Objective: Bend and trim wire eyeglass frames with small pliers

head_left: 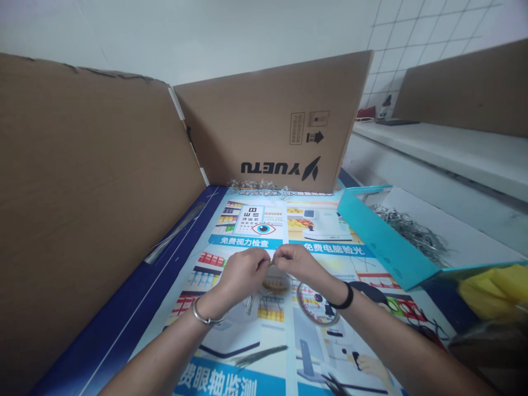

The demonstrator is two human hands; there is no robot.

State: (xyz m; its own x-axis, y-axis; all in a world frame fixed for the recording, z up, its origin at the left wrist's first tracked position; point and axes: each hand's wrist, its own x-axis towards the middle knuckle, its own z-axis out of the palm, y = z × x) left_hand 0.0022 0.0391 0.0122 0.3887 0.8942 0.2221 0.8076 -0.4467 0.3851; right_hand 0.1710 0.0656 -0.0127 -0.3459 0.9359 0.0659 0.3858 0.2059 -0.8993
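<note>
My left hand (246, 270) and my right hand (300, 266) meet over the printed sheet with their fingertips almost touching. Both are closed in a pinch on something thin and small, mostly hidden by the fingers. Just below them sits a small pale round item (275, 285), too blurred to name. A ring-shaped coil (300, 301) lies under my right wrist. Nearer to me is a bundle of thin dark strands (264, 355), and the tips of a dark tool (336, 384) show at the bottom edge.
Cardboard panels (264, 121) wall off the left and back. Silvery scraps (256, 185) lie along the back panel. At right, a teal box (383, 242) holds many tangled wire pieces (412, 231), beside yellow material (495, 291). Long thin strands (175, 234) rest at left.
</note>
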